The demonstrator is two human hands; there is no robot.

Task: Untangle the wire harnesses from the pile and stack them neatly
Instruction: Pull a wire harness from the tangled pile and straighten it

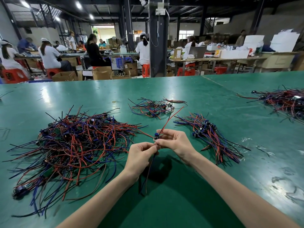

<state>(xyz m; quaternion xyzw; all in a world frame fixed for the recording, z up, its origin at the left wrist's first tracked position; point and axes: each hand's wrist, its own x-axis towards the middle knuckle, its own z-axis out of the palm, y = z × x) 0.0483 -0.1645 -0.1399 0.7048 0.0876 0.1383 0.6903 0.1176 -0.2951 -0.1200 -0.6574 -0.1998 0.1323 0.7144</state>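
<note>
Wire harness (156, 136) is held up over the green table (181, 203), between both hands and straight in front of the person. The left hand (139, 155) pinches the wires just under the small blue part, and the loose ends hang down past the wrist. The right hand (174, 142) pinches the blue part from the other side, with a red and a black wire rising beyond its fingertips. Red strands from the tangled pile (74, 145) reach close; whether one is caught I cannot tell. This looks like freeing and straightening one harness. Next it wants its wires gathered together and laid along the neat stack (210, 137) on the right.
</note>
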